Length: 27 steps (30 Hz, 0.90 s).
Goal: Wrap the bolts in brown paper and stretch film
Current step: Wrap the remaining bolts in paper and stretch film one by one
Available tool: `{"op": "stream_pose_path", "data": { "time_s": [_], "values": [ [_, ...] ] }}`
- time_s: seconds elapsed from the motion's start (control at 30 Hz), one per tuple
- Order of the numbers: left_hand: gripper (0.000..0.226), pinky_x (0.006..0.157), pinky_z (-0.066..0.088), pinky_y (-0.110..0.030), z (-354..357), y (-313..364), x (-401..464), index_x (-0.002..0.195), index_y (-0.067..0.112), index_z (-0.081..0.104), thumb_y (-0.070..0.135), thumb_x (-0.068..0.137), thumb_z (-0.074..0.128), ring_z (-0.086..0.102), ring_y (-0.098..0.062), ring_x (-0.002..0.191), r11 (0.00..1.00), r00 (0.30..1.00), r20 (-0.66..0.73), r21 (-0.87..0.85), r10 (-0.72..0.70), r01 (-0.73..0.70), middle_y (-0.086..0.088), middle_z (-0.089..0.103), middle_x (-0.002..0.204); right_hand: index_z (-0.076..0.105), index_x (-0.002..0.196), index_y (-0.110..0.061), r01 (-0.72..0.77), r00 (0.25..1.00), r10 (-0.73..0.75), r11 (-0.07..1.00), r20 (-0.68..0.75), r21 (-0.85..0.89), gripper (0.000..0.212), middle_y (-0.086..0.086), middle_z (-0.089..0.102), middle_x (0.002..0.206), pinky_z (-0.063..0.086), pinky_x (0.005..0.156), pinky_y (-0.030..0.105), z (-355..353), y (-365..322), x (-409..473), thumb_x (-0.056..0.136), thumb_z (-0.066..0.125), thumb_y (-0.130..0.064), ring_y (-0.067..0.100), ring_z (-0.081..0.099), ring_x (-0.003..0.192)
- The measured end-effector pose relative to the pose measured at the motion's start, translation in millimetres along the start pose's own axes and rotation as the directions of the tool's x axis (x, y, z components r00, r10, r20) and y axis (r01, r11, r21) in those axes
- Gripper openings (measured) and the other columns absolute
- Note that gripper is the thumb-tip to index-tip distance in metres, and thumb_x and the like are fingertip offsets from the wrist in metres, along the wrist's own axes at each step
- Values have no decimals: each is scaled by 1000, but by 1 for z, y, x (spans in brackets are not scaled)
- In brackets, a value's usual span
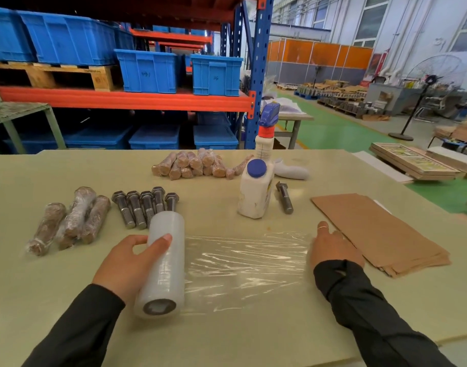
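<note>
My left hand (126,260) grips a roll of stretch film (164,263) lying on the table. A sheet of clear film (243,266) is pulled out from the roll to the right. My right hand (330,250) lies flat on the far end of that sheet, fingers straight. Several bare steel bolts (142,207) lie in a row behind the roll, and one more bolt (284,197) lies beside a white bottle. A stack of brown paper sheets (380,231) lies to the right of my right hand. Three wrapped bolts (70,223) lie at the left.
A pile of wrapped bolts (195,165) sits at the back of the table (68,300). A white bottle with a blue cap (254,192) and a spray bottle (265,133) stand mid-table, with a white handle-shaped object (292,169) behind. Shelving with blue crates (147,71) stands beyond.
</note>
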<state>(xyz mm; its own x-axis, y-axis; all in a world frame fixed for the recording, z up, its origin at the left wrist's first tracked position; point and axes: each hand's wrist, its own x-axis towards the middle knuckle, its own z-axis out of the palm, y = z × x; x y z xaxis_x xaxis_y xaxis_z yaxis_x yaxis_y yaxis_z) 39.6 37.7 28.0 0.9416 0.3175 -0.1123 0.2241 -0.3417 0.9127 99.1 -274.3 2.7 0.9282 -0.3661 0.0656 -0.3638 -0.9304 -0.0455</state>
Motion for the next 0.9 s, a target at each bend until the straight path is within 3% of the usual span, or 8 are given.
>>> {"op": "stream_pose_path", "data": {
  "time_s": [0.17,0.33,0.47,0.57,0.63,0.7,0.77,0.9],
  "values": [
    [50,66,45,-32,2,-2,-2,119,22,49,52,80,59,60,-24,80,989,1000,-21,146,-4,7,-10,59,105,50,108,-30,86,993,-78,993,-92,80,27,5,44,99,38,79,26,2,9,6,94,37,-12,19,41,92],
    [57,73,47,-35,2,-3,2,126,19,49,53,81,56,58,-26,86,970,1000,-17,243,-4,8,-12,56,112,61,75,-33,91,983,-145,919,115,383,35,2,60,113,35,100,29,-12,23,18,96,41,-14,26,50,111],
    [54,59,40,-29,1,-4,5,127,15,48,48,85,54,56,-17,74,972,1000,-3,233,-14,14,-3,57,90,62,115,-20,-57,923,-156,849,352,525,28,6,50,135,28,104,29,-32,34,25,97,42,-26,27,42,125],
    [63,69,44,-32,1,-1,3,136,14,39,51,86,51,57,-22,86,944,1000,-14,329,-12,16,-8,55,107,48,133,-9,24,983,-110,868,144,497,43,12,45,140,29,100,29,-44,33,21,98,39,-33,28,41,126],
    [71,92,42,-39,2,5,0,143,14,28,50,86,52,49,-29,113,855,987,-104,517,120,-50,-15,43,132,39,140,-16,236,963,-270,827,-7,510,46,8,34,147,21,107,29,-48,14,3,98,38,-35,23,30,134],
    [70,104,31,-36,11,16,-6,145,14,24,43,88,52,36,-27,128,741,922,-110,634,371,-222,-12,36,142,19,147,-21,397,882,-465,820,75,412,60,3,10,156,8,113,29,-38,-11,-18,96,32,-47,19,9,143],
    [67,109,23,-29,27,27,-12,146,18,21,42,90,49,28,-19,133,626,854,76,647,515,-436,-4,32,147,-2,149,-24,473,830,-512,856,220,209,74,2,-10,157,-2,115,35,-19,-26,-34,91,25,-61,21,-8,144],
    [77,115,2,-31,44,27,-12,148,27,1,66,88,29,7,-13,143,314,820,441,771,365,-554,1,5,157,-14,146,-28,485,829,-474,873,296,39,94,2,-21,154,-11,114,39,1,-23,-43,71,5,-80,24,-20,141]
  ]
}}
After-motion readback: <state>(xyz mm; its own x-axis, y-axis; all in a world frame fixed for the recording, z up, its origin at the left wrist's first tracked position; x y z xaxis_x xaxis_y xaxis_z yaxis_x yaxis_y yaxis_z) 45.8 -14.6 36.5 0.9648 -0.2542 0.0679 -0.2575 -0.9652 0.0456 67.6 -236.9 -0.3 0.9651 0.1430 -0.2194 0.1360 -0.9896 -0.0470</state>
